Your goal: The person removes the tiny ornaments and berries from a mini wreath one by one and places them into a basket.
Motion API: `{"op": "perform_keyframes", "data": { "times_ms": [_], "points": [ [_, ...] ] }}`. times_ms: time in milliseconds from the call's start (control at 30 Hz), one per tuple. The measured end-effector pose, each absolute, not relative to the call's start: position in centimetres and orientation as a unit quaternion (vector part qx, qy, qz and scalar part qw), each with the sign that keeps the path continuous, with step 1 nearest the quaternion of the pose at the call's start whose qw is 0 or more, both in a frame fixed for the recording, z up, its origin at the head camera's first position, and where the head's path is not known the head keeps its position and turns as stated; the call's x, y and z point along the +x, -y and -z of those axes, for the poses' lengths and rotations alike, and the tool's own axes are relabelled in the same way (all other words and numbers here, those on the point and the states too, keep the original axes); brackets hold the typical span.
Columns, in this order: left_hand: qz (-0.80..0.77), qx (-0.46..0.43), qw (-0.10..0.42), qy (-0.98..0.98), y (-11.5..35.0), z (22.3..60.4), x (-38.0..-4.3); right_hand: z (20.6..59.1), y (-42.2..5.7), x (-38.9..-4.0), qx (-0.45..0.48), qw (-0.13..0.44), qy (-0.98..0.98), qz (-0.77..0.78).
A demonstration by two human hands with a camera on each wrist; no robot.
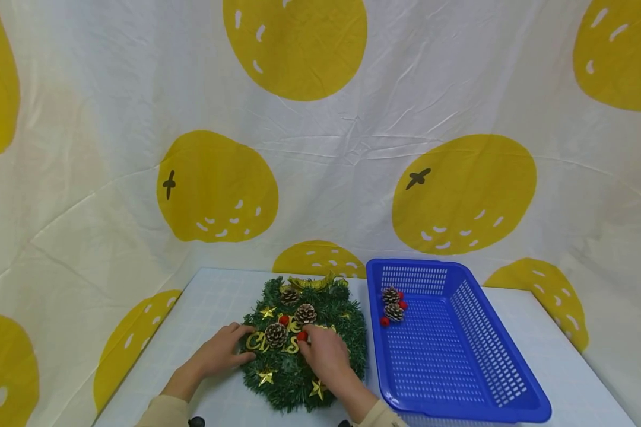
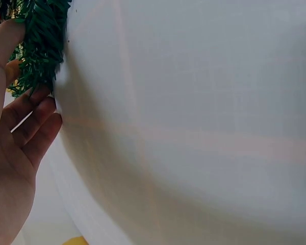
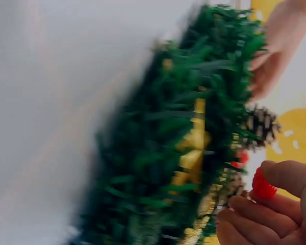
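A green Christmas wreath (image 1: 355, 332) lies on the table, trimmed with gold stars, gold letters, pine cones (image 1: 275, 335) and a red berry ball (image 1: 283, 319). At its left edge, my left hand (image 1: 221, 349) holds the rim, thumb and fingers spread among the needles. The left wrist view shows the fingers of this hand (image 2: 25, 127) against the wreath's edge. Over the wreath's middle, my right hand (image 1: 327, 356) pinches another red berry ball (image 3: 264, 184) between thumb and forefinger, beside the gold letters. Its other fingers are bent below the ball in the right wrist view.
Right of the wreath stands a blue plastic basket (image 1: 459, 403). Two pine cones (image 1: 393, 312) and several red berry balls (image 1: 384, 321) lie in its far left part. A white curtain (image 1: 320, 118) with yellow fruit shapes hangs behind the pale table (image 1: 203, 296).
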State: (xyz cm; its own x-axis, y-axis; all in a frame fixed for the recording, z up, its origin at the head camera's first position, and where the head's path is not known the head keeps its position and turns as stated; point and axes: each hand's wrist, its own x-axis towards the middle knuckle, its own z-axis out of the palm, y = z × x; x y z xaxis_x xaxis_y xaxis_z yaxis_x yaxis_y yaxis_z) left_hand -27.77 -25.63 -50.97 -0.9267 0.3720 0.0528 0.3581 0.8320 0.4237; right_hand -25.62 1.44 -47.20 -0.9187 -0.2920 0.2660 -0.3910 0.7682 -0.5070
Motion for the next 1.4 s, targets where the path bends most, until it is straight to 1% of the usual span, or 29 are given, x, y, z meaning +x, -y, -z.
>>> {"op": "perform_keyframes", "data": {
  "times_ms": [367, 500, 667, 967, 1133, 1233, 1400],
  "points": [
    [-0.218, 0.191, 0.019, -0.957, 25.6, 50.7, -27.7, 43.6, -1.9, -25.5, 0.242, 0.136, 0.893, -0.354],
    [-0.218, 0.189, 0.019, -0.957, 25.6, 50.8, -27.7, 42.6, -2.3, -25.8, 0.246, 0.130, 0.888, -0.366],
    [-0.221, 0.186, 0.022, -0.957, 25.6, 50.7, -27.6, 41.0, -3.1, -26.6, 0.243, 0.140, 0.882, -0.378],
    [-0.221, 0.182, 0.021, -0.958, 25.7, 50.6, -27.5, 38.9, -5.0, -28.8, 0.215, 0.156, 0.882, -0.390],
    [-0.220, 0.186, 0.020, -0.957, 25.7, 50.7, -27.6, 38.0, -6.1, -30.2, 0.180, 0.121, 0.890, -0.401],
    [-0.220, 0.191, 0.019, -0.956, 25.6, 50.8, -27.7, 37.6, -6.7, -31.0, 0.158, 0.110, 0.894, -0.405],
    [-0.218, 0.192, 0.017, -0.957, 25.5, 50.9, -27.8, 37.1, -7.6, -31.9, 0.137, 0.119, 0.895, -0.408]
  ]
}}
